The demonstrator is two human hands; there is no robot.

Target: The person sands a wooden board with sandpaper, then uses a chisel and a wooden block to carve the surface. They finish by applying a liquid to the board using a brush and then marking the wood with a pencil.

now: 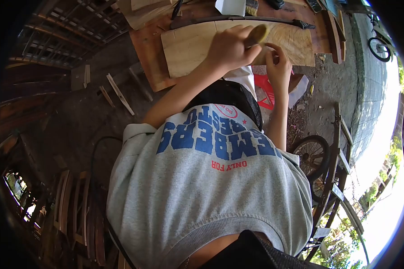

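Observation:
My left hand (233,48) is wrapped round a yellowish-brown wooden tool handle (256,36) with a rounded end. The tool's working end is hidden from this view. Close beside it on the right, my right hand (279,67) has its fingers curled and drawn together near the board's front edge. Whatever lies between those fingers is too small to make out. Under both hands is a pale wooden board (188,48), lying flat on the brown worktable (148,54). A long dark bar (247,19) with a thicker right end runs along the board's far edge.
A white container (231,6) and a brush (252,7) stand at the worktable's back. Red plastic (265,92) shows below the board. Wood strips (120,95) lie on the floor at left. Wooden frames (72,206) stand behind left, and a spoked wheel (310,157) is at right.

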